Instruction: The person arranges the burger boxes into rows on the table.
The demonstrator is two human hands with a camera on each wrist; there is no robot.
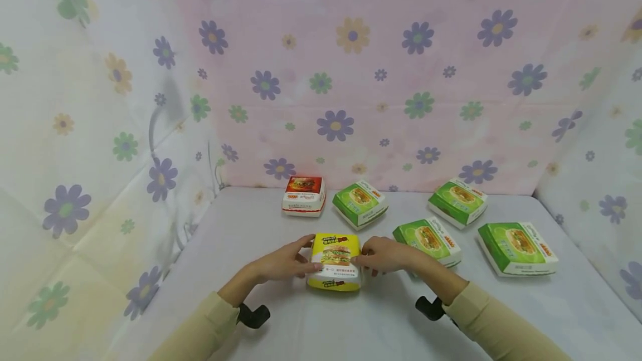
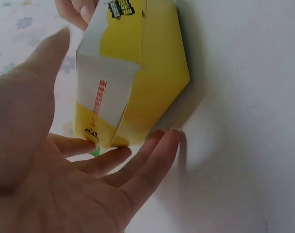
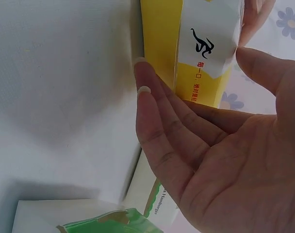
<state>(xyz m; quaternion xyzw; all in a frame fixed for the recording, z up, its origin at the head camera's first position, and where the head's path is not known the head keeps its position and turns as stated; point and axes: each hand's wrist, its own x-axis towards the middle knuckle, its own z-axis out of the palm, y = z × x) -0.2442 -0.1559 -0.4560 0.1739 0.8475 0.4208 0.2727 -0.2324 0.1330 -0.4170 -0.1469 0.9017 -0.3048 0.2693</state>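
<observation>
A yellow and white burger box (image 1: 335,258), printed with a sandwich picture, sits on the table between both hands. My left hand (image 1: 283,261) holds its left side, thumb over the top edge and fingers along the side. On the opposite side my right hand (image 1: 386,255) grips it, thumb at the top edge. In the left wrist view, fingertips (image 2: 172,138) reach under the lower corner of the box (image 2: 162,53). The right wrist view shows fingers (image 3: 155,114) along the side of the box (image 3: 159,39). The lid looks closed.
Several green burger boxes (image 1: 426,241) stand at the right and back of the white table (image 1: 261,316), one close beside my right hand. A red and white burger box (image 1: 303,205) is at the back left. Flowered cloth (image 1: 336,82) hangs around the table.
</observation>
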